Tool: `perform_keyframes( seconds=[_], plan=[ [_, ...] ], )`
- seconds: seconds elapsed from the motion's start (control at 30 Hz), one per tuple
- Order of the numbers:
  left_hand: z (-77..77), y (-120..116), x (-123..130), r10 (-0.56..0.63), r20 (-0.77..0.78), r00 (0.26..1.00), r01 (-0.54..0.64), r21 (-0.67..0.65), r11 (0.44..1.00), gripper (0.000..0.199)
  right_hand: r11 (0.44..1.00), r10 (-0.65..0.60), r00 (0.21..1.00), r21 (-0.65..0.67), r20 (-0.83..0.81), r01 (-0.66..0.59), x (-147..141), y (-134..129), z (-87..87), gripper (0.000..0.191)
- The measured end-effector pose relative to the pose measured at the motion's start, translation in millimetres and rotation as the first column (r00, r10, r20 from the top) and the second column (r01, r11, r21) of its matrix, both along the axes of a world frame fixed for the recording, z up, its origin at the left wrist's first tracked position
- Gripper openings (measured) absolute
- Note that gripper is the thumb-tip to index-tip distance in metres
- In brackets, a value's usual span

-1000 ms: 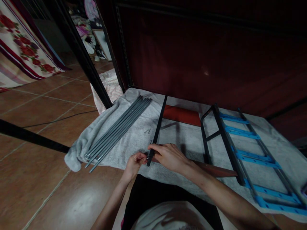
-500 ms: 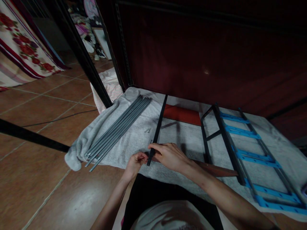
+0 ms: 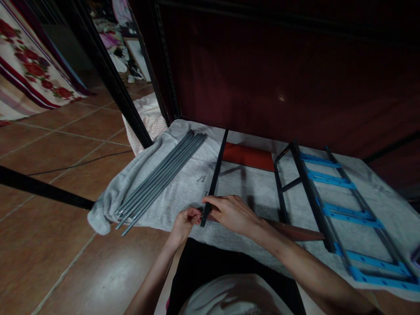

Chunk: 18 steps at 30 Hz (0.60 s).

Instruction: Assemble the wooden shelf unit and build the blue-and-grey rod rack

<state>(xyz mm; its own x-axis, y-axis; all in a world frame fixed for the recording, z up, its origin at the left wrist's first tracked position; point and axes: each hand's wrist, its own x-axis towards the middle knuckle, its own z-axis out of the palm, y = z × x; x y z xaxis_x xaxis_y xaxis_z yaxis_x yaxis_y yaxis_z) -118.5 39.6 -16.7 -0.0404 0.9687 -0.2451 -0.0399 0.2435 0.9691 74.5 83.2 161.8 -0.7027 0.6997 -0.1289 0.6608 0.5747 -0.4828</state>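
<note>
A black metal bar point(image 3: 217, 170) forms the left side of a frame lying on grey cloth. My right hand point(image 3: 236, 215) is closed around its near end, with the fingers over the bar and the reddish-brown board point(image 3: 295, 230) that joins it. On the bar's outer side, my left hand point(image 3: 185, 223) pinches at the joint; whatever lies between those fingertips is too small and hidden to make out. A red-orange panel point(image 3: 247, 156) spans the frame's far end. A few small metal pieces, like screws point(image 3: 201, 179), rest on the cloth left of the bar.
A bundle of grey metal rods point(image 3: 160, 175) lies on the cloth to the left. At the right are dark frames with blue crosspieces point(image 3: 348, 179). Black posts point(image 3: 111, 83) rise at the left, and a dark red panel point(image 3: 262, 78) stands behind. Tiled floor point(image 3: 72, 245) shows at left.
Both hands keep nearly the same place at the bar's near end. The view has shifted very slightly; nothing else visibly differs.
</note>
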Motion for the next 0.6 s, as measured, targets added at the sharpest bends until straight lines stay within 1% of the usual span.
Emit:
perform_keyframes(
  seconds=[0.07,0.13,0.23,0.3,0.37,0.43,0.53,0.6],
  plan=[
    [1.1,-1.5,-0.2,-0.005,0.02,1.0,0.004,0.014,1.0,0.026,1.0,0.004,1.0,0.006,-0.012,-0.004,0.2,0.1,-0.4,0.038],
    [2.8,-3.8,-1.5,0.003,0.05,0.999,-0.003,0.001,1.0,0.031,1.0,0.003,1.0,0.008,-0.016,-0.003,0.7,0.3,-0.4,0.037],
    [5.2,-6.7,-4.4,0.022,0.083,0.996,-0.017,-0.068,0.998,0.042,1.0,0.0,1.0,0.006,-0.006,0.0,1.6,0.4,-0.1,0.037],
    [5.6,-7.0,-5.5,0.019,0.057,0.998,-0.011,-0.129,0.992,0.04,1.0,0.001,1.0,0.006,0.0,-0.001,2.0,0.3,-0.2,0.038],
    [4.6,-5.6,-5.5,0.006,0.018,1.0,-0.003,-0.149,0.989,0.037,1.0,0.002,1.0,0.013,-0.001,-0.002,1.9,0.1,-0.7,0.039],
    [3.0,-3.3,-4.5,-0.002,0.005,1.0,0.002,-0.119,0.993,0.035,1.0,-0.002,1.0,0.019,-0.003,0.002,1.6,-0.1,-1.3,0.038],
    [1.9,-1.3,-3.1,-0.028,0.006,1.0,0.028,-0.037,0.999,0.032,1.0,-0.005,1.0,0.015,0.004,0.005,1.1,-0.1,-1.7,0.038],
    [3.2,-2.2,-2.8,-0.033,0.026,0.999,0.033,0.005,0.999,0.034,1.0,-0.003,1.0,0.015,-0.001,0.003,1.0,0.1,-1.8,0.037]
  ],
)
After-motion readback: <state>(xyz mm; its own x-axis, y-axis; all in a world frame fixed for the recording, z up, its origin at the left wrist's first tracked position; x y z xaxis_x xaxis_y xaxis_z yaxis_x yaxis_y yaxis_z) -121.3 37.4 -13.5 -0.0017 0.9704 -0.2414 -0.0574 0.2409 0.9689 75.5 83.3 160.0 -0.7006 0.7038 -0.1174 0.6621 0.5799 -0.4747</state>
